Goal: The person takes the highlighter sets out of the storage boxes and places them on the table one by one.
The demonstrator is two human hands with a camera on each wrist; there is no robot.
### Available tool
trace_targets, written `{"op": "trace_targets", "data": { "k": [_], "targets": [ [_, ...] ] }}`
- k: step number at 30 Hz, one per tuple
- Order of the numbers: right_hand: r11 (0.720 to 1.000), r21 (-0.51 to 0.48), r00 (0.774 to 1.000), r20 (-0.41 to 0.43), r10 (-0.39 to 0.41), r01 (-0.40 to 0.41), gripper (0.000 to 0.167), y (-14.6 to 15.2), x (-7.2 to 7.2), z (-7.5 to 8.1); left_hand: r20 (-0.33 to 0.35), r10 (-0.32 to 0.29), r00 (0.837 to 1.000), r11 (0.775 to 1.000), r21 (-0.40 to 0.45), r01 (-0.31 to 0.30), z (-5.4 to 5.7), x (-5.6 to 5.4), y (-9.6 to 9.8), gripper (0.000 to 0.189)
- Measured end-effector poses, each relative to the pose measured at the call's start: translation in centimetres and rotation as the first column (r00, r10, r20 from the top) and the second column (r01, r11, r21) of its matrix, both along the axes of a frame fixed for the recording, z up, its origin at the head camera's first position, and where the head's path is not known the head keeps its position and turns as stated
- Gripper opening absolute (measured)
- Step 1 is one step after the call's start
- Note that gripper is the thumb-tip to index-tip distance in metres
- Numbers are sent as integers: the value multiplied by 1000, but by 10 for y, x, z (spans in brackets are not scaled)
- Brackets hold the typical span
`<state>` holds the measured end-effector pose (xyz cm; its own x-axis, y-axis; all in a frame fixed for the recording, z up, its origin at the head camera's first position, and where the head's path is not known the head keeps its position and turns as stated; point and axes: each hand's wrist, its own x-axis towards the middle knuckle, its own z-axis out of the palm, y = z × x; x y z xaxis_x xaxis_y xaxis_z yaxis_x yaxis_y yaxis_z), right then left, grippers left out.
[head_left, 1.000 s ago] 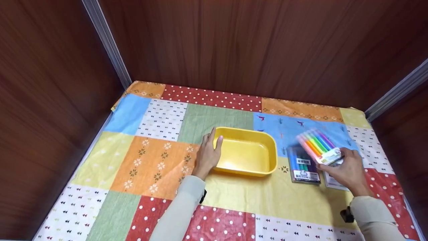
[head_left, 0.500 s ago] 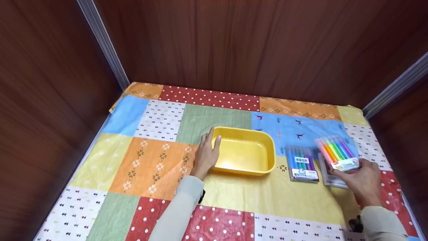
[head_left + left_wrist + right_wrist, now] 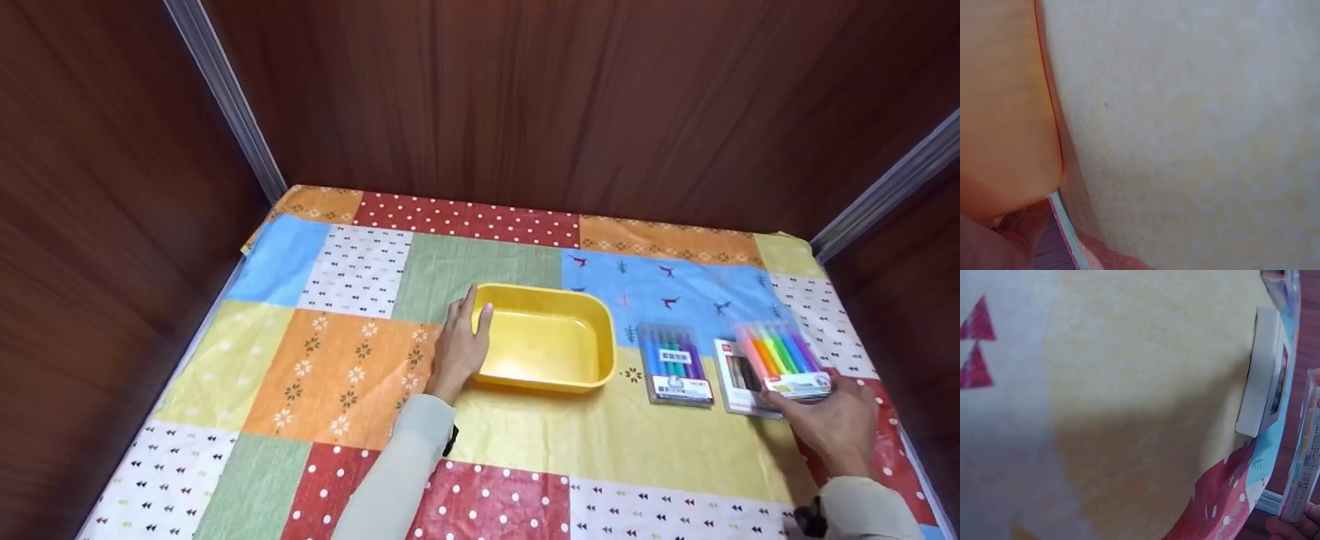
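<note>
In the head view, a yellow plastic tray (image 3: 544,345) rests on the patchwork tablecloth. My left hand (image 3: 459,346) holds its left end, thumb over the rim and fingers along the outer wall. My right hand (image 3: 836,424) grips the lower end of a clear pack of rainbow-coloured marker pens (image 3: 780,356), raised above the cloth. Seen edge-on in the right wrist view, this marker pack (image 3: 1303,461) has printed text on its side. A flat white box (image 3: 739,379) with a dark window lies partly behind it. Left of that box lies a second marker pack (image 3: 676,367) with blue, green and purple pens.
Brown wood-patterned panels (image 3: 480,105) enclose the back and sides of the table. Metal strips (image 3: 225,97) run up their corners. The tablecloth (image 3: 352,360) has multicoloured patches and reaches the table edges.
My right hand has carried the rainbow marker pack rightward and toward me, past the other pack and over the white box, uncovering both more. My left hand stays on the tray.
</note>
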<state>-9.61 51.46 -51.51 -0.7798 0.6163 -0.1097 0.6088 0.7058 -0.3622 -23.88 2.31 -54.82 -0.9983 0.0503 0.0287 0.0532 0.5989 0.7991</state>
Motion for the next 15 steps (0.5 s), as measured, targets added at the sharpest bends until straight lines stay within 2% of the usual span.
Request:
{"op": "trace_targets", "data": {
  "k": [4,11,15],
  "targets": [
    [1000,26,1000,-7,-8,9,115,5,3,1,-8,-5,1000,1000,9,5,0,-1,-1,63],
    [993,-10,991,58,-119,120,117,16,9,-1,-17,-15,1000,1000,7,15,-1,1,-1,62],
    [988,-25,987,50,-151,153,119,23,14,-2,-16,-7,1000,1000,1,7,-1,1,-1,63]
  ]
}}
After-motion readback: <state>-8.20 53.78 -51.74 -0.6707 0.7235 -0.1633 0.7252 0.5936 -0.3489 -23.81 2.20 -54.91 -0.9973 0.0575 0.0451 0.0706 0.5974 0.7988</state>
